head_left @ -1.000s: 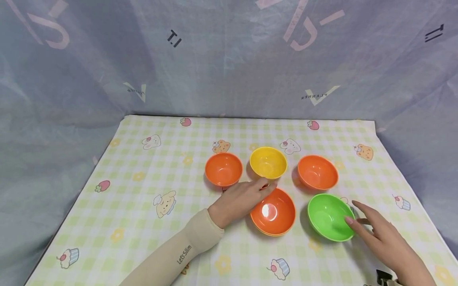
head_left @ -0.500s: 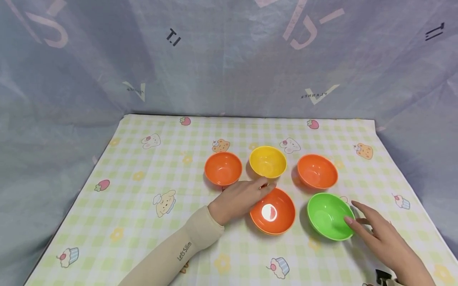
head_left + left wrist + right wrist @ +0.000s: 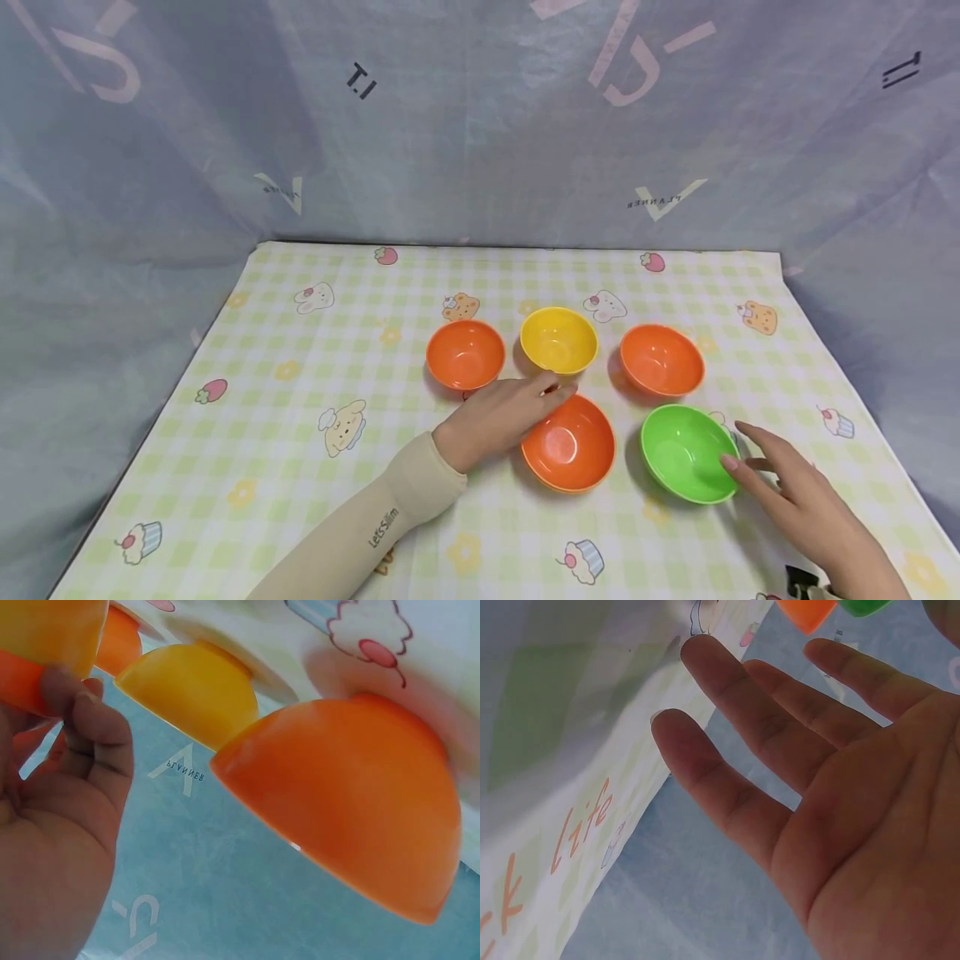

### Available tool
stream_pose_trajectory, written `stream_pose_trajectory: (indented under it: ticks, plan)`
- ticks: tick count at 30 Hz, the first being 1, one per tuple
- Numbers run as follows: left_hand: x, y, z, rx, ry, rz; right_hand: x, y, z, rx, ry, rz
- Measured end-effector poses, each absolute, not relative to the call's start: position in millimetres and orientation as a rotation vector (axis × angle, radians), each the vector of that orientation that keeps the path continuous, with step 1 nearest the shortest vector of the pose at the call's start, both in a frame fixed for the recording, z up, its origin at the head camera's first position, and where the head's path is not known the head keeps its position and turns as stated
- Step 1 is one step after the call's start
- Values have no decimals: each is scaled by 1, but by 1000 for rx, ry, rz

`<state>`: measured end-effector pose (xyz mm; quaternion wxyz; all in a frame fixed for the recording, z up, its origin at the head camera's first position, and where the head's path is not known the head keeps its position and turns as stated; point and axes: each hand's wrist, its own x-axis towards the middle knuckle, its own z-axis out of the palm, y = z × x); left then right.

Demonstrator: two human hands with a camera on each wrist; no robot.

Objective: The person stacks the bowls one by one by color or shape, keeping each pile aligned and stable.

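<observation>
My left hand [image 3: 498,417] reaches over the near orange bowl [image 3: 573,467] and pinches its rim at the far left side. That bowl sits nested in a yellow bowl [image 3: 56,626], whose outside shows in the left wrist view; only a thin lighter edge of it appears from the head. To the right stands a green bowl [image 3: 682,458]. Beside it my right hand [image 3: 802,492] hovers with fingers stretched out and holding nothing, its thumb overlapping the green rim in the head view. The right wrist view shows the bare palm and straight fingers [image 3: 727,802].
Behind the hands, a row holds an orange bowl [image 3: 465,354] at left, a yellow bowl [image 3: 558,342] in the middle and another orange bowl [image 3: 662,362] at right. A checked cloth [image 3: 247,442] covers the table, and a grey-blue curtain [image 3: 465,125] hangs behind and around it.
</observation>
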<state>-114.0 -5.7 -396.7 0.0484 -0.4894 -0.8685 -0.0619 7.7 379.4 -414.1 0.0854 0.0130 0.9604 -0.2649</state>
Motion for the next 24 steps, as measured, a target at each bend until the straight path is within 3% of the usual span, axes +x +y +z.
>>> stream_pose_trajectory:
  ticks: [24]
  plan:
    - [-98,-28,-399,-1524,-2971,-595,-6,369,-404,-69,2999,-713]
